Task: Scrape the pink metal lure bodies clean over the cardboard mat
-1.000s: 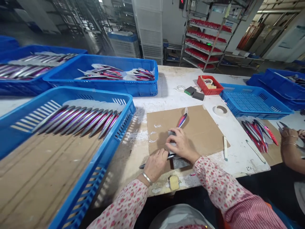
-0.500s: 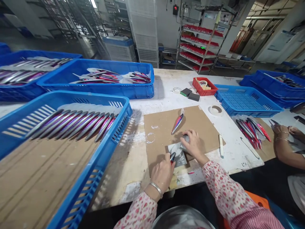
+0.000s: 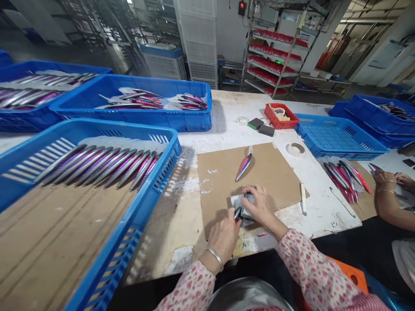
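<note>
My left hand (image 3: pixel 223 235) is closed round a fishing lure (image 3: pixel 238 213); only its dark, silvery end shows past my fingers. Just beyond that end, my right hand (image 3: pixel 259 205) curls over a rounded grey piece (image 3: pixel 249 198), whose kind I cannot make out. A grey-white sheet (image 3: pixel 235 201) lies beneath it, partly covered by my fingers. Farther up the brown cardboard (image 3: pixel 214 166) rests another lure (image 3: pixel 244 167), striped red, blue and silver, with a whitish clear lip at its far end.
To the left, a blue basket (image 3: pixel 139 229) holds a row of lures (image 3: pixel 100 166). More blue crates (image 3: pixel 136 115) stand behind it. Tape (image 3: pixel 296 150), dark blocks (image 3: pixel 266 130), a red bin (image 3: pixel 281 117) and a white stick (image 3: pixel 303 198) lie to the right. A co-worker's hands (image 3: pixel 385 181) are at far right.
My right hand has moved slightly left and down, with the grey piece, over the sheet and closer to the held lure. My left hand keeps its grip.
</note>
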A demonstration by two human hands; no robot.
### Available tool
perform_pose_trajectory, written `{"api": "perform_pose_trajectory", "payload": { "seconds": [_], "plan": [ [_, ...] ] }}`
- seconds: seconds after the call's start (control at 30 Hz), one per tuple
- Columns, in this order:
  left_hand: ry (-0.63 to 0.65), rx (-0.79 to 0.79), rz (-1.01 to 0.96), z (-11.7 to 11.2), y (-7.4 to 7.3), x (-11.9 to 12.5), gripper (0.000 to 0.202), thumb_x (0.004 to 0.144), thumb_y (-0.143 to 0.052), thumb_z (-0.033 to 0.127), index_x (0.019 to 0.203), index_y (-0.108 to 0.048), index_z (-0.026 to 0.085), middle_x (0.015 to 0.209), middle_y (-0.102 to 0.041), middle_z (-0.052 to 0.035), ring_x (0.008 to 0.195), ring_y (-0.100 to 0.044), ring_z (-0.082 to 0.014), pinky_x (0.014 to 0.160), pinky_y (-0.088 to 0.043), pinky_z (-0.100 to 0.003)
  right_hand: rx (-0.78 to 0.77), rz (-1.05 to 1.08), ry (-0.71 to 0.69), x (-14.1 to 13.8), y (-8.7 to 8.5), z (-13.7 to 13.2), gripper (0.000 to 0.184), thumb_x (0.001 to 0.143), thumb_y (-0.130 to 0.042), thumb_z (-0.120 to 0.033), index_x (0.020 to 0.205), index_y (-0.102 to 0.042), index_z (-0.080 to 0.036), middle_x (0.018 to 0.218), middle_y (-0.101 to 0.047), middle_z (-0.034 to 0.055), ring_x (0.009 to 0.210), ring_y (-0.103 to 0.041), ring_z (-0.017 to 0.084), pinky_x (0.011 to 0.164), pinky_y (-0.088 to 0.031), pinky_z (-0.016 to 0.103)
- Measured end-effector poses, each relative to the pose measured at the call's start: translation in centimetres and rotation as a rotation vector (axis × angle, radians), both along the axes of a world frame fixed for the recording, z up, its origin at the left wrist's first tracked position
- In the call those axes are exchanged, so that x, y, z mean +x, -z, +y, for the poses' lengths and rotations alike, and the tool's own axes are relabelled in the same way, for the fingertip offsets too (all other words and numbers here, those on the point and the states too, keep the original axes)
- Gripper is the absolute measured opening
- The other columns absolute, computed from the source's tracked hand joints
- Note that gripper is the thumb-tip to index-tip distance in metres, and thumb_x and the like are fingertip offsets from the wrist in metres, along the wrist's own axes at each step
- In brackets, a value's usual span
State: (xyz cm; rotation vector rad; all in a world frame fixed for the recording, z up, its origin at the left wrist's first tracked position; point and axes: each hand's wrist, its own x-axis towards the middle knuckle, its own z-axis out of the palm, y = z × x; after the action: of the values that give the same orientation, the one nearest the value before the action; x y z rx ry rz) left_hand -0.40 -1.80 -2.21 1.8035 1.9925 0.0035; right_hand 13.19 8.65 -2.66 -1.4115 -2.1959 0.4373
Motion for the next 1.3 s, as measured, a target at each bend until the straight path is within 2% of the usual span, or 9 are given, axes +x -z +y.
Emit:
{"api": "perform_pose_trajectory", "payload": {
  "seconds": [0.13,0.3,0.47,0.63,0.77,0.97,1.13,1.23,1.3],
  "plan": [
    [-0.019,0.007,-0.004,-0.1,0.2,-0.1,0.033,0.099,-0.036,0.033,0.127,-0.043,0.017,0.089,-0.072,-0.0093,0.085,-0.072,-0.0243,0.066,-0.048,-0.03,0.019,-0.043,0.137,0.2,-0.3,0.2,0.016,0.084,-0.059,-0.027,0.098,-0.066,-0.025,0.113,-0.06,0.0072,0.107,-0.05,0.025,0.092,-0.043,0.038],
    [-0.013,0.007,-0.038,0.0,0.4,-0.3,0.035,0.098,-0.037,0.032,0.13,-0.04,0.017,0.092,-0.072,-0.0098,0.086,-0.071,-0.0233,0.067,-0.049,-0.03,-0.013,0.013,-0.027,0.1,-0.2,-0.2,0.018,0.083,-0.062,-0.026,0.1,-0.066,-0.026,0.115,-0.06,0.0051,0.111,-0.05,0.024,0.095,-0.042,0.037],
    [-0.018,0.007,-0.045,0.0,0.4,-0.4,0.033,0.099,-0.035,0.032,0.128,-0.041,0.018,0.094,-0.072,-0.0096,0.086,-0.071,-0.0216,0.067,-0.048,-0.028,-0.048,-0.057,0.156,-0.1,-0.6,0.3,0.017,0.084,-0.059,-0.026,0.1,-0.066,-0.025,0.114,-0.06,0.0067,0.109,-0.05,0.025,0.094,-0.041,0.038],
    [-0.02,0.018,-0.062,-0.1,0.6,-0.4,0.034,0.099,-0.036,0.031,0.13,-0.039,0.018,0.093,-0.072,-0.0082,0.085,-0.071,-0.0212,0.067,-0.048,-0.028,-0.039,-0.004,-0.021,-0.4,-0.6,-0.7,0.017,0.084,-0.06,-0.028,0.099,-0.066,-0.028,0.112,-0.061,0.0038,0.108,-0.051,0.023,0.092,-0.042,0.036],
    [-0.029,0.019,-0.079,-0.1,0.5,-0.5,0.033,0.099,-0.035,0.033,0.127,-0.04,0.017,0.096,-0.072,-0.0089,0.087,-0.071,-0.0219,0.068,-0.048,-0.029,-0.029,-0.067,0.171,-0.3,-0.8,0.4,0.017,0.084,-0.059,-0.026,0.098,-0.067,-0.025,0.11,-0.061,0.006,0.105,-0.052,0.024,0.088,-0.043,0.036],
    [-0.046,-0.01,-0.152,0.0,0.2,-0.6,0.032,0.098,-0.039,0.028,0.128,-0.039,0.018,0.097,-0.072,-0.0081,0.089,-0.07,-0.02,0.069,-0.046,-0.027,-0.015,-0.01,-0.072,-0.6,-0.4,-0.8,0.017,0.083,-0.06,-0.026,0.099,-0.067,-0.028,0.112,-0.061,0.0036,0.106,-0.052,0.022,0.09,-0.043,0.035],
    [-0.05,0.053,-0.181,-0.5,-0.3,-1.2,0.033,0.099,-0.038,0.033,0.129,-0.041,0.02,0.099,-0.072,-0.007,0.093,-0.069,-0.0197,0.074,-0.046,-0.027,-0.034,0.003,0.254,1.8,0.0,3.3,0.017,0.079,-0.061,-0.028,0.093,-0.069,-0.024,0.109,-0.062,0.007,0.105,-0.052,0.026,0.091,-0.042,0.04],
    [-0.016,0.137,-0.165,-0.9,-0.9,-1.8,0.035,0.099,-0.037,0.038,0.131,-0.043,0.023,0.109,-0.068,-0.0069,0.098,-0.067,-0.0199,0.079,-0.047,-0.029,0.032,0.233,0.246,3.2,-0.1,5.2,0.018,0.075,-0.061,-0.031,0.09,-0.068,-0.022,0.107,-0.062,0.0071,0.106,-0.053,0.026,0.095,-0.041,0.041],
    [0.002,0.199,-0.064,-0.9,-1.4,-1.9,0.038,0.099,-0.038,0.039,0.132,-0.044,0.023,0.116,-0.063,-0.0084,0.1,-0.064,-0.0216,0.08,-0.047,-0.031,0.043,0.392,0.232,3.3,-0.4,5.4,0.022,0.074,-0.06,-0.035,0.09,-0.068,-0.021,0.105,-0.062,0.0079,0.105,-0.055,0.025,0.096,-0.041,0.042]
  ]
}}
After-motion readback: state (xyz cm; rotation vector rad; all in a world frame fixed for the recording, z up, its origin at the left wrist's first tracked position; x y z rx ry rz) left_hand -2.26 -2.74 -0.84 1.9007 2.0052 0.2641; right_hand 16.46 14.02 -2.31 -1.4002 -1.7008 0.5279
